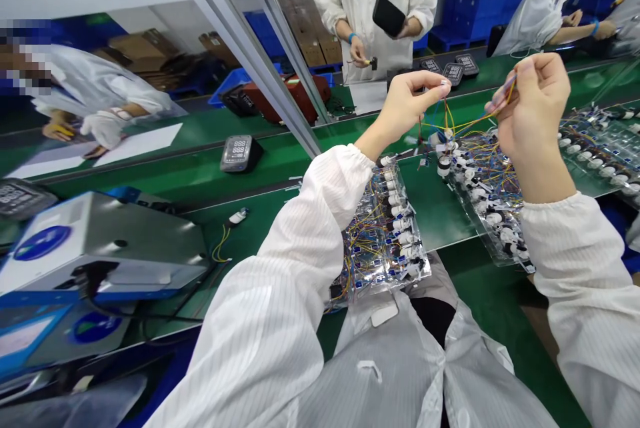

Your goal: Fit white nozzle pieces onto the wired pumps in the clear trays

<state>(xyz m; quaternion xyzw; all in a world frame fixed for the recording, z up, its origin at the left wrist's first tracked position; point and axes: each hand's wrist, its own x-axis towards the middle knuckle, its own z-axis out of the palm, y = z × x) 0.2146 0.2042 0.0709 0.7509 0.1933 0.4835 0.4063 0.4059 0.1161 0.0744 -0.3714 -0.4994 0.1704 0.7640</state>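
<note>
White coat [400,375] fills bottom centre, both sleeves reaching up-frame. Left hand [413,100], upper centre, palm down, thumb and index pinched on wire ends. Right hand [537,105], upper right, raised, fingers curled around the same coloured wires [470,125], which run down between the hands to a white part at the right tray's [487,195] top edge. Left forearm partly covers left tray [377,241], centre. Machine [145,241] at left; loose part [238,217] beside it; display [239,153] above. Metal post [240,41] cuts across upper left. Green bench [435,215]; co-workers upper left, centre, right; cartons [305,28] behind.
</note>
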